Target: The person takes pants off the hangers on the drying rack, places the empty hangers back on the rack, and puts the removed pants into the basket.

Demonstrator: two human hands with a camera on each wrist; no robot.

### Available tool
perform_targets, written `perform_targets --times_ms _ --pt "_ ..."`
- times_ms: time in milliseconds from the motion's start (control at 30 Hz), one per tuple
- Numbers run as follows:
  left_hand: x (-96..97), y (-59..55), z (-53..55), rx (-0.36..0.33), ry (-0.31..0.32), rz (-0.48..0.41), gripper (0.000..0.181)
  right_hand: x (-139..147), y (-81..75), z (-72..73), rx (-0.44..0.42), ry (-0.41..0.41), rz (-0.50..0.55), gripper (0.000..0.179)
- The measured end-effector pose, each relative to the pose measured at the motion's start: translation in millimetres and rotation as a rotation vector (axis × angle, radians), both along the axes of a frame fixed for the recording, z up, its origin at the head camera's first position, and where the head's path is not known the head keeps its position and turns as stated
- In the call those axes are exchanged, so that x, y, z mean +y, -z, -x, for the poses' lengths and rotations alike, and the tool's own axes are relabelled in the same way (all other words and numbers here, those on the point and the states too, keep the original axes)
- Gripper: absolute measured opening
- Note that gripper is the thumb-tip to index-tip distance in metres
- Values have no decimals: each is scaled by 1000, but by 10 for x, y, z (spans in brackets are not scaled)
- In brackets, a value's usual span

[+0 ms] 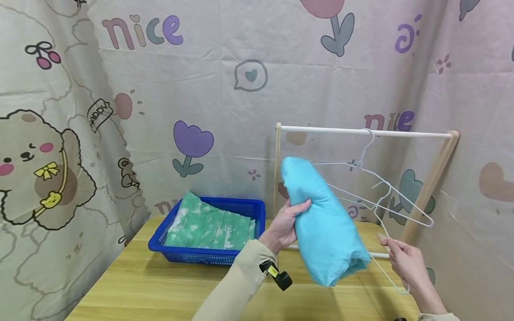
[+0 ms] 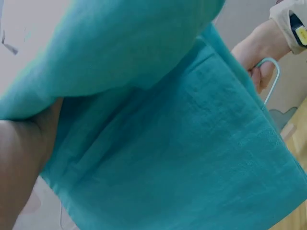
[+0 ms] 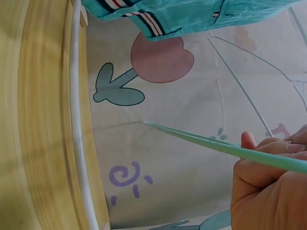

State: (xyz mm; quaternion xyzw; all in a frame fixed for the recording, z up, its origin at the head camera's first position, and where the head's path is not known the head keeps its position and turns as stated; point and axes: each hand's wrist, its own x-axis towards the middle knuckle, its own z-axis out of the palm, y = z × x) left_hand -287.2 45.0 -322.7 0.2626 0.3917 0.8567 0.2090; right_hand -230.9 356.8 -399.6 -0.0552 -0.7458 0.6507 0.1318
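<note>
A folded turquoise garment (image 1: pixel 327 223) is gripped in my left hand (image 1: pixel 283 225), the thumb lying over its near face. In the left wrist view the turquoise cloth (image 2: pixel 182 143) fills most of the picture and covers the left fingers. Dark-and-white striped trim runs along the edge of the garment (image 3: pixel 192 19) in the right wrist view; its exact kind cannot be told. My right hand (image 1: pixel 407 263) pinches a pale mint hanger (image 3: pixel 206 143), which is off the rail. The garment and this hanger are side by side, the garment partly hiding it in the head view.
A wooden rack with a white rail (image 1: pixel 321 129) stands at the right, with a white hanger (image 1: pixel 363 154) hooked on it. At the left, a blue basket (image 1: pixel 201 256) holds green-and-white cloth (image 1: pixel 209 227). Both stand on a wooden table (image 1: pixel 160 290) before a printed curtain.
</note>
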Motion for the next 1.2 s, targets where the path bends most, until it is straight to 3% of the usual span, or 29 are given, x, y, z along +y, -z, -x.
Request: perform_targets --times_ms 200,567,800,1200 --pt "-47 -29 -78 23 -19 -10 34 -22 -34 -11 5 -2 -11 34" --pt "-268 -26 -99 27 -13 1 27 -36 -43 -13 -2 -11 -59 33" --pt "-457 -26 -82 57 -69 -22 22 -34 -44 2 16 -3 -90 32" --pt "-862 91 -48 24 -116 -37 26 -51 -21 3 0 -22 -98 31"
